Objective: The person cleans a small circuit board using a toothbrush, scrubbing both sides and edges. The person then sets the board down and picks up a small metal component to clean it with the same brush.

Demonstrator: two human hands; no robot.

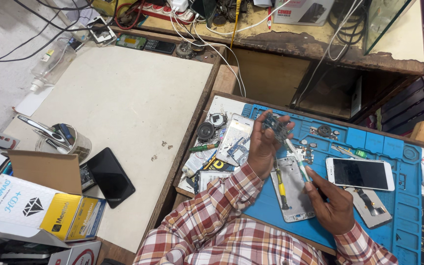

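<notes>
My left hand (pixel 262 146) is raised over the blue work mat (pixel 393 216) and pinches a small blue circuit board (pixel 274 124) between its fingertips. My right hand (pixel 332 205) grips a white and green brush-like tool (pixel 296 159) whose tip points up at the board. Under my hands lies a white phone frame (pixel 296 201) with a yellow-handled tool (pixel 281 187) on it. A white phone with a dark cracked screen (pixel 360 173) lies to the right on the mat. Both sleeves are plaid.
A white phone back shell (pixel 235 139), small round parts and a green screwdriver (pixel 203 147) lie left of the mat. On the pale board sit a black phone (pixel 110 176), a tin of tools (pixel 60 137), a clear bottle (pixel 52 63) and boxes (pixel 30 206). Cables run along the back.
</notes>
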